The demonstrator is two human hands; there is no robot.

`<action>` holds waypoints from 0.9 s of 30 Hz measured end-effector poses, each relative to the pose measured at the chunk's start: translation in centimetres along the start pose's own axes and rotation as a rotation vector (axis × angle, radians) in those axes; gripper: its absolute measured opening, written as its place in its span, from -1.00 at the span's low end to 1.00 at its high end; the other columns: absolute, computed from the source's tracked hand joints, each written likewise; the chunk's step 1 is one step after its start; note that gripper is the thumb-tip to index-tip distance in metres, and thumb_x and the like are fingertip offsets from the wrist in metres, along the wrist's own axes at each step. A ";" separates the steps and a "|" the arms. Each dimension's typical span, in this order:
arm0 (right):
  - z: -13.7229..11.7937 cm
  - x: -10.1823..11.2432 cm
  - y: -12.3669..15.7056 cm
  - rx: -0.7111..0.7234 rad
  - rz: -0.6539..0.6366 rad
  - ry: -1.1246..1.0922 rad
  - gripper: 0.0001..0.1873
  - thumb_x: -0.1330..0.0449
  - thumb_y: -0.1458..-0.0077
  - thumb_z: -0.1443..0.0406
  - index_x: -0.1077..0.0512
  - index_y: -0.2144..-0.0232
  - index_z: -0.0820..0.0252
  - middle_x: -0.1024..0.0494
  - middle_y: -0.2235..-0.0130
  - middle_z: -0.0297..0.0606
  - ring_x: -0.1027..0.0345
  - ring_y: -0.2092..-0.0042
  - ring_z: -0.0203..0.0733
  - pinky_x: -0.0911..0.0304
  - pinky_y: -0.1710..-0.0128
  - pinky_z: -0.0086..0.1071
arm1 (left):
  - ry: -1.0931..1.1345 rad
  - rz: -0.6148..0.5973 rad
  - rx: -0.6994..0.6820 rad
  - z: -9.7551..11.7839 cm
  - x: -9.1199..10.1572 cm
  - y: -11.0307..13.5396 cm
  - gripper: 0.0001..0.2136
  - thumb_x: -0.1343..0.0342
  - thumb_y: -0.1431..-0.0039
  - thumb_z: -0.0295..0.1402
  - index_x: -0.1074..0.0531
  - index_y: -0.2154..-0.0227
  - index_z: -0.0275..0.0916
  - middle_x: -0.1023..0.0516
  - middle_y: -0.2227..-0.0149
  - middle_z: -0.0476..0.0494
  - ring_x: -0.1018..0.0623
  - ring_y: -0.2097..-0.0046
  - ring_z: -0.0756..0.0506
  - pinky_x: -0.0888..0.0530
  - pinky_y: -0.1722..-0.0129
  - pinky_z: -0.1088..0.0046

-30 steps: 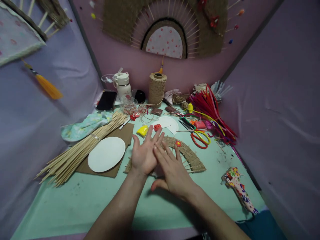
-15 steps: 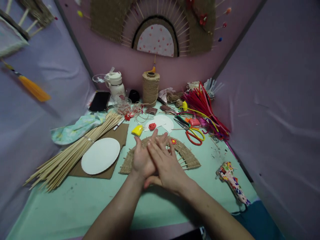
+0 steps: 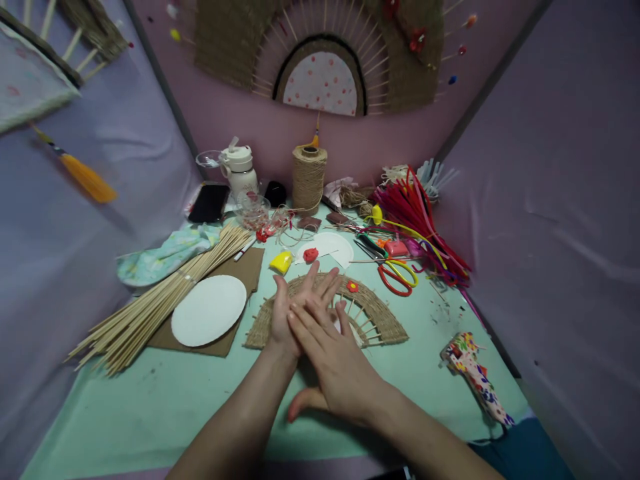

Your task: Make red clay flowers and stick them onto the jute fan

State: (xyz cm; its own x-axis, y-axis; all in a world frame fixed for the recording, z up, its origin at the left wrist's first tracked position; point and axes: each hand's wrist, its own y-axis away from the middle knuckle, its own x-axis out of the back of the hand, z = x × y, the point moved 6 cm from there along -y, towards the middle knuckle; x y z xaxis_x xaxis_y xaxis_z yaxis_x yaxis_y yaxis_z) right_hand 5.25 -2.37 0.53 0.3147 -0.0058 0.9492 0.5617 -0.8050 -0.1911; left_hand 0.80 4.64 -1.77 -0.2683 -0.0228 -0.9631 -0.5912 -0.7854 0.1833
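Fan [image 3: 384, 313] lies on the table [image 3: 125, 420] beneath the left hand [image 3: 286, 321], palm up with fingers spread, and the right hand [image 3: 339, 363], laid across it, fingers straight; anything between is hidden. A clear tub [image 3: 246, 216] behind holds reddish bits [image 3: 257, 217].

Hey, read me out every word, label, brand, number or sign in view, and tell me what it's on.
No readable text anywhere.
White bottle: a faint reddish marking, too small and blurred to make out.
Phone: dark screen, nothing legible.
Yellow packet: any print is too small to tell.
Woven fan: no lettering shows.
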 end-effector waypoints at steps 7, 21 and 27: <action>2.4 0.3 -0.1 -0.160 0.041 0.054 0.10 -0.03 -0.06 -0.25 0.15 -0.36 0.39 -0.01 -0.36 0.05 0.36 -0.41 0.18 0.39 -0.29 0.29 | 0.044 -0.012 0.013 -0.5 -0.2 0.0 -0.23 0.19 -0.13 0.25 -0.12 -0.29 -0.10 -0.24 -0.29 -0.33 -0.25 -0.30 -0.30 -0.14 -0.25 -0.02; 1.4 -0.1 0.0 -0.060 0.018 0.054 0.11 -0.02 -0.06 -0.26 0.24 -0.37 0.31 0.02 -0.38 -0.01 0.40 -0.41 0.11 0.38 -0.31 0.23 | 0.014 0.006 0.054 -1.1 0.2 0.0 -0.25 0.25 -0.17 0.23 -0.09 -0.30 -0.13 -0.27 -0.26 -0.36 -0.28 -0.28 -0.26 -0.13 -0.26 0.05; 1.4 0.2 0.8 -0.056 0.048 0.020 0.20 -0.07 -0.02 -0.26 0.42 -0.37 0.27 -0.03 -0.36 0.08 0.28 -0.40 0.16 0.33 -0.28 0.28 | 0.047 -0.021 0.009 -0.6 0.0 0.0 -0.24 0.21 -0.14 0.25 -0.11 -0.29 -0.11 -0.26 -0.27 -0.33 -0.23 -0.31 -0.28 -0.16 -0.25 0.02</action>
State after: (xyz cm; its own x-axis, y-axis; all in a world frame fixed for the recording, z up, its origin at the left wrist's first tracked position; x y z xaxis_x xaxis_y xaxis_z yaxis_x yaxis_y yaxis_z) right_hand 6.82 -2.20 0.21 0.3246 -0.0563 0.9442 0.5023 -0.8356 -0.2225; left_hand 1.24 4.25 -1.91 -0.2196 -0.0357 -0.9749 -0.6031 -0.7805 0.1644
